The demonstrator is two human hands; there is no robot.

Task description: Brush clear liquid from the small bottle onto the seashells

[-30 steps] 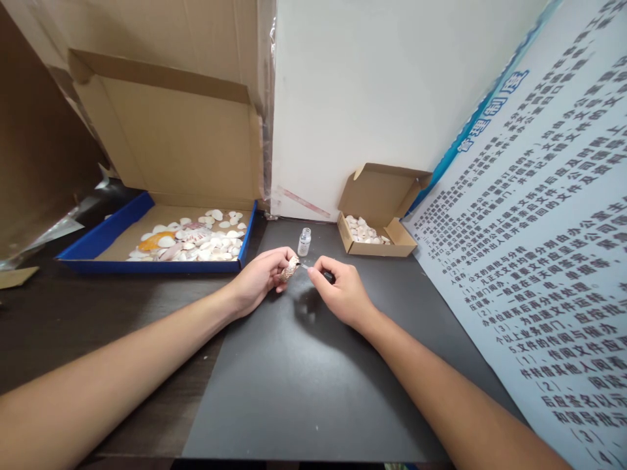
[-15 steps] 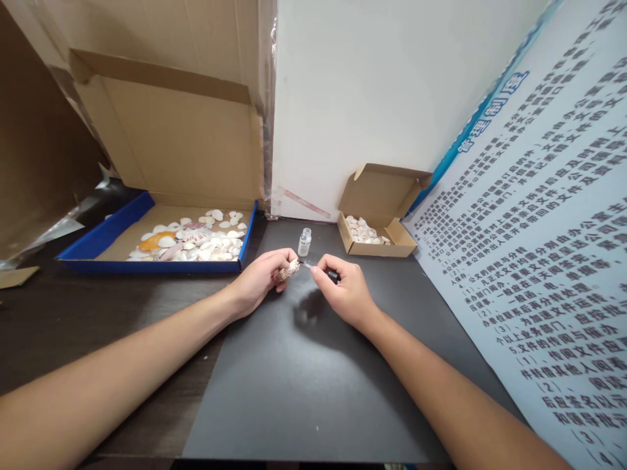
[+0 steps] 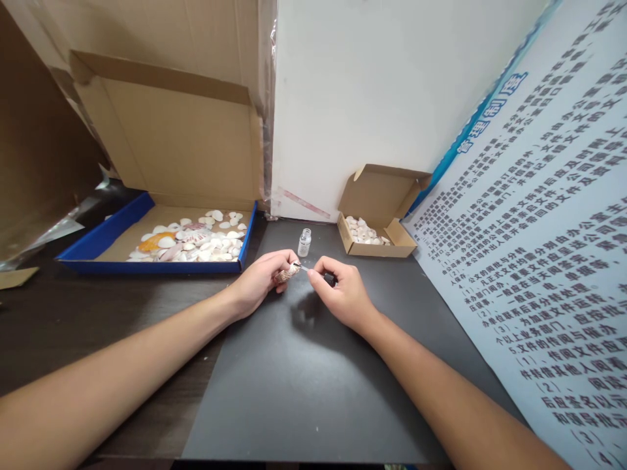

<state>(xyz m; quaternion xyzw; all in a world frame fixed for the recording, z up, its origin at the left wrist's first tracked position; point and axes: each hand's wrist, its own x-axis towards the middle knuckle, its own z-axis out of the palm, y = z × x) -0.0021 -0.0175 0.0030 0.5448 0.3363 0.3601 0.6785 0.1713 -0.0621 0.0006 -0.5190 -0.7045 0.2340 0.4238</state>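
- left hand (image 3: 262, 281) has a rough shell (image 3: 287, 274) pinched in the fingers
- right hand (image 3: 343, 290) holds a little brush (image 3: 305, 269) with a black cap, tip right at the shell
- small clear bottle (image 3: 304, 244) standing upright just behind the hands, on a dark mat (image 3: 313, 378)
- open blue box (image 3: 157, 266) off to the left, loads of shells inside
- smaller brown box (image 3: 379, 249) on the right, also with shells

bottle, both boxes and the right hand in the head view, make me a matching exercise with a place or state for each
1. bottle
2. small box
3. blue-sided box
4. right hand

A. contains an orange shell
B. holds a black-capped applicator
C. clear, standing upright
D. brown, at the far right of the dark mat

Pairs: 1-C, 2-D, 3-A, 4-B
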